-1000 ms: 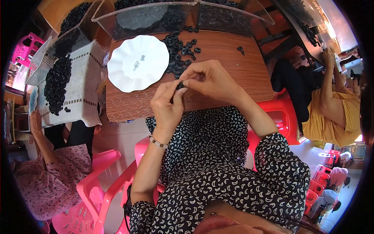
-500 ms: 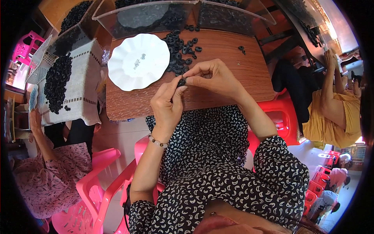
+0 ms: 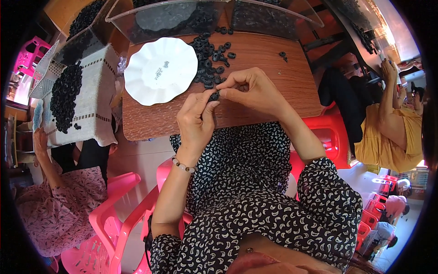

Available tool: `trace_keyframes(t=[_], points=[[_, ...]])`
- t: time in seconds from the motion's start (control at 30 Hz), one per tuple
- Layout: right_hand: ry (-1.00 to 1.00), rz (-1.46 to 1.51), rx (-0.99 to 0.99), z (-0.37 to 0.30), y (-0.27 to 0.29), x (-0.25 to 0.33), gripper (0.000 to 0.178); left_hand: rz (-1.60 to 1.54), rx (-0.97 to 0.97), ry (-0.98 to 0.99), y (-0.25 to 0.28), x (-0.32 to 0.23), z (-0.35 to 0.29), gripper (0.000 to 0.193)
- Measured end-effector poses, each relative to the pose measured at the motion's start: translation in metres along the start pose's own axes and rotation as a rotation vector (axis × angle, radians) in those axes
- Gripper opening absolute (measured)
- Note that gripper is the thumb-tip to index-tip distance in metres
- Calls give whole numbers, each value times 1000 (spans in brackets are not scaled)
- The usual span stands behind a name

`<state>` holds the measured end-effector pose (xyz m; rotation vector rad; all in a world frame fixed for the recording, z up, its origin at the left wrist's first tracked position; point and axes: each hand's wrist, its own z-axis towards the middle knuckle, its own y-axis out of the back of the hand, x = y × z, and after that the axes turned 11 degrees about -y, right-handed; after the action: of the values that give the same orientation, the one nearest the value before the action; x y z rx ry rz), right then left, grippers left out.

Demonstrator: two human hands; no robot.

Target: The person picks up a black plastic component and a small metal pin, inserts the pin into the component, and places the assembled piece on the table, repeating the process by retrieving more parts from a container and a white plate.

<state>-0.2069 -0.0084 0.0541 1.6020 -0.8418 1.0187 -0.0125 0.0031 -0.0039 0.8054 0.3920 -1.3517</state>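
The wooden desk (image 3: 269, 68) fills the upper middle of the frame, with a white plate (image 3: 160, 71) on its left part and a heap of black rings (image 3: 212, 57) just right of the plate. Below the heap, at frame centre, the right hand (image 3: 253, 91) and left hand (image 3: 196, 121) meet, fingertips pinched together on one small black ring (image 3: 213, 96), seemingly held by both above the desk.

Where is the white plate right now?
In the head view the white plate lies on the left part of the wooden table, just left of the pile of small black rings and beyond the left hand.
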Motion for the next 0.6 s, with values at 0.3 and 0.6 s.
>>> trace_keyframes(t=[0.3,0.6], points=[[9,-63,15,-2,-3,-2,14,1,38,-8,-1,1,-6,27],[65,-200,-23,-1,-4,14,13,163,57,-121,-5,9,-12,32]])
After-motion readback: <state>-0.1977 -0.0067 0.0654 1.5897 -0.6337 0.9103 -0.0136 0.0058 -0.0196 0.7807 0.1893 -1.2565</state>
